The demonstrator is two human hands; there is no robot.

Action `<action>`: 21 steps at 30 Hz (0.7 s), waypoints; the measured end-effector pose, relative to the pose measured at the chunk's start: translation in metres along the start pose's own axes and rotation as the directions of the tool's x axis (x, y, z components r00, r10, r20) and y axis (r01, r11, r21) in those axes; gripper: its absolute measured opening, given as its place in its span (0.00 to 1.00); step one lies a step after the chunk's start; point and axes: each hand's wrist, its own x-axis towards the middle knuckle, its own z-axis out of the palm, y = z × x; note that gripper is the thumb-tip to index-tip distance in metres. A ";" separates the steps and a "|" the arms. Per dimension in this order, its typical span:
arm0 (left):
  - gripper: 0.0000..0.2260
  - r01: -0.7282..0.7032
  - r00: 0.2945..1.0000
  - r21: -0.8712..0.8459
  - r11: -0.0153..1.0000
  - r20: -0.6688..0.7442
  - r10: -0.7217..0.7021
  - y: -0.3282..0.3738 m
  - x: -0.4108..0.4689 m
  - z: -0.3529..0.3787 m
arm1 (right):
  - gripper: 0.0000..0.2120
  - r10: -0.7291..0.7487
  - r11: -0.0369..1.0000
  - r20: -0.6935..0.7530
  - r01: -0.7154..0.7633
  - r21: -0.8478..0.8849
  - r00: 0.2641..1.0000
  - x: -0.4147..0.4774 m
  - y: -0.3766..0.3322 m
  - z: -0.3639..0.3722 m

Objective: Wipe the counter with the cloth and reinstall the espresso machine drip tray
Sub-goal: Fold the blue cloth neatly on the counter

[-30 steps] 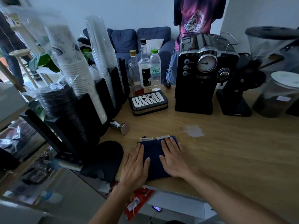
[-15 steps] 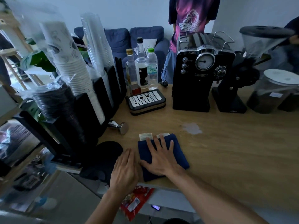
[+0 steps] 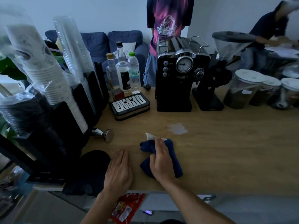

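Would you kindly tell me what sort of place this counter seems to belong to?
Probably a small coffee bar or an office coffee corner: an espresso machine with a grinder beside it, and tall stacks of disposable cups on the wooden counter.

Right of the cloth [image 3: 173, 159] the counter [image 3: 234, 151] lies open from the near edge to the far row of espresso machine [image 3: 178, 84], grinder [image 3: 210, 89] and jars [image 3: 242, 89]. Tall cup racks [image 3: 64, 101] wall off the left side, a tamper [image 3: 105, 134] lying at their foot. The drip tray [image 3: 131, 105] sits left of the machine before the bottles [image 3: 123, 73], a strip of bare wood between tray and machine
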 end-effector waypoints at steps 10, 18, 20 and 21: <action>0.39 -0.124 0.982 -0.039 0.991 0.139 0.128 0.047 0.040 0.005 | 0.26 0.380 0.914 -0.451 -0.254 0.317 0.807 0.007 0.028 -0.042; 0.43 -0.128 0.978 0.015 0.992 0.166 0.124 0.086 0.089 0.033 | 0.25 0.419 0.899 -0.525 -0.257 0.355 0.740 0.042 0.066 -0.075; 0.44 -0.113 0.981 0.029 0.993 0.165 0.106 0.092 0.100 0.036 | 0.25 0.412 0.902 -0.519 -0.252 0.351 0.749 0.056 0.076 -0.082; 0.45 -0.102 0.981 0.033 0.994 0.166 0.095 0.094 0.105 0.037 | 0.25 0.404 0.905 -0.511 -0.249 0.346 0.759 0.064 0.081 -0.086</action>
